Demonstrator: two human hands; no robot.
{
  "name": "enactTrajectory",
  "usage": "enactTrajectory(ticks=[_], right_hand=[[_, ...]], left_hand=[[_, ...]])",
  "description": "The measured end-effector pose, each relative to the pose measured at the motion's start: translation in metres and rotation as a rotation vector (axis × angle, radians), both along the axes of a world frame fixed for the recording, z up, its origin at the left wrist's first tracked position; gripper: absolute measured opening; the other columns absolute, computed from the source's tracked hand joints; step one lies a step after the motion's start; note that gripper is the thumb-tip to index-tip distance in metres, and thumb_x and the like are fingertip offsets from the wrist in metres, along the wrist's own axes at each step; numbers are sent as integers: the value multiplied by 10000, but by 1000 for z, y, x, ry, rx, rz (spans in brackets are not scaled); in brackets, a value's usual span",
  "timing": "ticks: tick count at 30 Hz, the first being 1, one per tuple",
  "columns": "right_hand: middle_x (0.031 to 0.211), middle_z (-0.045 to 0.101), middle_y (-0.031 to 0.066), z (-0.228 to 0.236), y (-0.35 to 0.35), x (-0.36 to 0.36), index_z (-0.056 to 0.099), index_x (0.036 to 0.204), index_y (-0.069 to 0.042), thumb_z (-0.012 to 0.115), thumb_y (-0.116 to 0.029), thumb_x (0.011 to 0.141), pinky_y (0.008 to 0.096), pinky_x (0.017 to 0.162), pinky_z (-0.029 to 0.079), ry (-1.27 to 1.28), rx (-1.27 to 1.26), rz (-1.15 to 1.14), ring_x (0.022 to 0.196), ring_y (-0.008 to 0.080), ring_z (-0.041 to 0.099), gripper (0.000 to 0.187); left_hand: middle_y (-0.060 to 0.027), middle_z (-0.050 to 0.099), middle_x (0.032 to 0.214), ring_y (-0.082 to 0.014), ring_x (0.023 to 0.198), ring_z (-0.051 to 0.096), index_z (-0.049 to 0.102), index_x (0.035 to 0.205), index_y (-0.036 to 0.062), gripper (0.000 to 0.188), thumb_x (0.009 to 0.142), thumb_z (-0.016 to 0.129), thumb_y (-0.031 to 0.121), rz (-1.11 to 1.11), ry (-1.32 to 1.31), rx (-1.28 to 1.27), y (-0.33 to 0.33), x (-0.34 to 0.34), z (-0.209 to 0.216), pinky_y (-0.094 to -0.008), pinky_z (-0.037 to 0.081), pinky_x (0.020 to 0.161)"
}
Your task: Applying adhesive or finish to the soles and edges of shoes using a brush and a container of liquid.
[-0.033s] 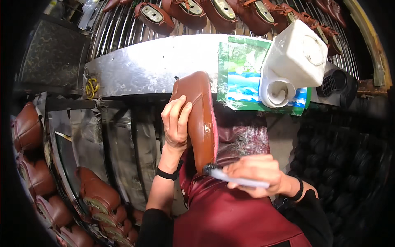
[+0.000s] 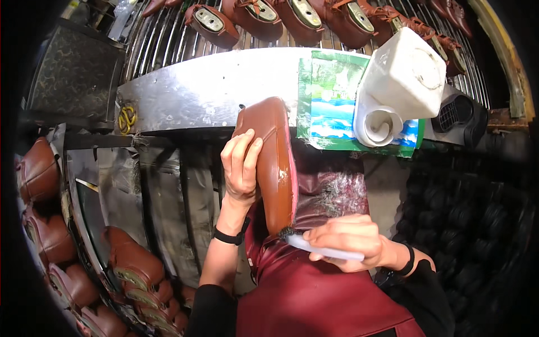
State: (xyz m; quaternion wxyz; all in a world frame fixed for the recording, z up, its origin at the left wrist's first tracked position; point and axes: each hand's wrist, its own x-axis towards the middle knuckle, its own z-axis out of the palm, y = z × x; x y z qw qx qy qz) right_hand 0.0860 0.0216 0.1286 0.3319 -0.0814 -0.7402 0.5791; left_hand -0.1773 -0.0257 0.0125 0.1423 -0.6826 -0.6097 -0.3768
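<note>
**Brown shoe held on edge over a maroon apron**

At the far side of the scene a scratched sheet-metal shelf runs left to right, and beyond it a rack of metal bars carries a row of brown shoes with their insoles up. A yellow loop of cord lies at the shelf's left end. Down the left side, more brown shoe uppers sit stacked on dark shelves (the light there is dim).

Near the middle, the left hand grasps a brown shoe, fingers wrapped over its left side. The shoe's long axis runs near to far, leaning slightly left at the far end; that end overlaps the edge of the metal shelf, while the near end sits over the maroon apron on the person's lap. A pale smear shows along its right edge.

The right hand is clenched around a white-handled brush, its dark bristles touching the shoe's near end. Both wrists wear black bands.

On the shelf's right part lies a flat rectangular label or sheet in green, with blue and white bands. On it rests 1 white plastic jug, tipped on its side with its open spout facing near. A black grilled object sits just right of it.
</note>
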Motion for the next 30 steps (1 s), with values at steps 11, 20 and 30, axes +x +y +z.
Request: enactTrajectory(ticks=[11,20,30], right_hand=[[882,764,182,11,38,-9,726,968,113,748,-6,904,287,641,570,72,-298,-259,694,188,716,137],[920,769,234,46,79,-22,692,915,50,756,-68,748,351,646,607,110,79,-125,712,286,744,215],[1003,792,163,-38,125,-44,752,993,43,694,5,784,319,776,582,-72,-373,-510,873,190,738,221]], left_hand=[[-192,611,1398,-392,1247,574,626,1407,-14,570,839,660,-7,15,-44,-148,15,9,30,-469,501,1072],[-183,632,1336,-389,1213,578,611,1411,2,639,779,692,-41,14,-166,-308,48,-4,83,-464,499,1057],[-97,691,1344,-258,1244,670,585,1439,10,877,639,893,-173,-209,-1033,-510,86,-67,65,-430,570,1053]])
